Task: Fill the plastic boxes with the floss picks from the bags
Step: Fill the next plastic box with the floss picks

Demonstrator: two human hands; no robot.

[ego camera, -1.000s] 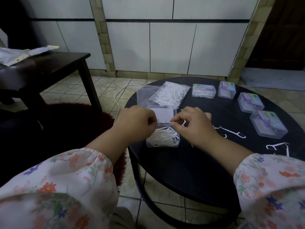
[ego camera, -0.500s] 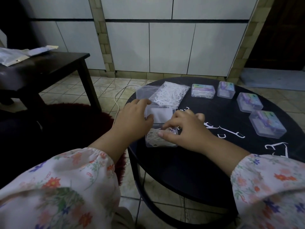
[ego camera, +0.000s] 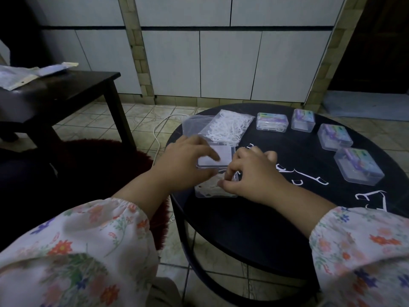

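1. Right hand (ego camera: 254, 173) grip: fingers curled down into the open plastic box (ego camera: 215, 191), fingertips pinching at the floss picks inside. Exactly what they pinch is blurred.
2. Left hand (ego camera: 186, 161) grip: fingers laid fairly straight across the box's raised lid (ego camera: 223, 157), thumb under its near edge. Reads as steadying the lid, not clenched.
3. Task item: the box sits at the near-left edge of the round black tabletop (ego camera: 243, 229), between both hands, already holding a white heap of picks.
4. Supply: bag of floss picks (ego camera: 228, 127) lies just beyond the lid, overlapping an empty-looking clear bag (ego camera: 194, 125).
5. Four closed filled boxes (ego camera: 272, 121) arc along the far-right side. Loose floss picks (ego camera: 309, 178) lie scattered right of the hands.
6. Risks, judged:
   - Box is near the table rim; a push while packing could slide it off.
   - Picks heaped too high could jam the lid or spill when it closes.
   - Right sleeve (ego camera: 365, 251) hangs near the loose picks at the right edge; a sweep could knock them to the floor.
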